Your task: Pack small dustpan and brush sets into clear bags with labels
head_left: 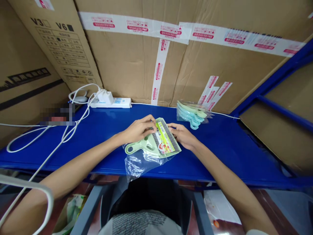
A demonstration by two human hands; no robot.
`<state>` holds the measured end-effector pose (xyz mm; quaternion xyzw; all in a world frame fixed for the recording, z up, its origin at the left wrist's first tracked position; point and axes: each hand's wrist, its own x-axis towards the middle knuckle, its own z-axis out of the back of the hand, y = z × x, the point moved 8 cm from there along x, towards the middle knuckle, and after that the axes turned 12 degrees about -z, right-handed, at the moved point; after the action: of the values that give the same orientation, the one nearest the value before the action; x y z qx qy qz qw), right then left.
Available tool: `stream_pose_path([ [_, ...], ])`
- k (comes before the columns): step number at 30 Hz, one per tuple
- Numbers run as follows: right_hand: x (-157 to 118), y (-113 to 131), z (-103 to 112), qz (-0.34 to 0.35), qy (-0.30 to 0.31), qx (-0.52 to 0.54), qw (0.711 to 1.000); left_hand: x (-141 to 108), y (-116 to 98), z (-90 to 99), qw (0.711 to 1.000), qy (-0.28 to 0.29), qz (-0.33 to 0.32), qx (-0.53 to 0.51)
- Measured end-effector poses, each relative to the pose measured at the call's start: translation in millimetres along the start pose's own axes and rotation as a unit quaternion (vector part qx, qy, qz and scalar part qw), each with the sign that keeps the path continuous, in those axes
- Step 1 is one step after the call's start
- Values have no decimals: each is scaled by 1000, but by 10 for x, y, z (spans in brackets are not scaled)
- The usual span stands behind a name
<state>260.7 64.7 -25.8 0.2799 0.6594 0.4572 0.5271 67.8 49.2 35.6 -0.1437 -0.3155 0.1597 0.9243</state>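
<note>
Green dustpan (153, 150) laid crosswise on bench (220, 147), handle (137, 146) pointed left; left hand (142, 128) curled at label (165, 141), nearer handle; right hand (184, 136) by wide edge (177, 145); grip closure cannot be told.

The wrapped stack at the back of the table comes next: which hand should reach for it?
Right, I'd judge. The right hand, at the green dustpan's right edge, is nearer the wrapped stack. The left hand is farther off, fingers over the dustpan, probably better placed to steady it.
</note>
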Motion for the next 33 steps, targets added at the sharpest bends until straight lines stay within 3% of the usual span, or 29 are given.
stream_pose_path([
  [7,-36,-70,-174,-16,30,-10,999,20,-63,-70,1000,2,-4,25],
  [9,-49,-70,-198,-9,28,-1,1000,56,-108,3,999,2,-17,37],
  [12,-64,-43,-186,6,13,21,1000,40,-24,449,994,-94,-9,58],
  [15,-59,3,-112,22,-11,48,999,-281,439,1116,945,-299,132,27],
  [16,-52,18,-69,27,-24,60,998,-411,633,1227,925,-332,185,-22],
  [17,-43,33,-16,33,-40,73,996,-507,825,1237,911,-324,238,-91],
  [19,-26,68,101,49,-71,95,992,-611,1076,1045,883,-240,319,-248],
  [22,-9,138,266,85,-107,107,985,-596,1064,661,829,-144,345,-416],
  [27,6,194,433,105,-133,107,980,-368,789,273,777,-166,306,-525],
  [33,10,188,450,96,-130,83,983,-329,721,58,743,-201,320,-552],
])
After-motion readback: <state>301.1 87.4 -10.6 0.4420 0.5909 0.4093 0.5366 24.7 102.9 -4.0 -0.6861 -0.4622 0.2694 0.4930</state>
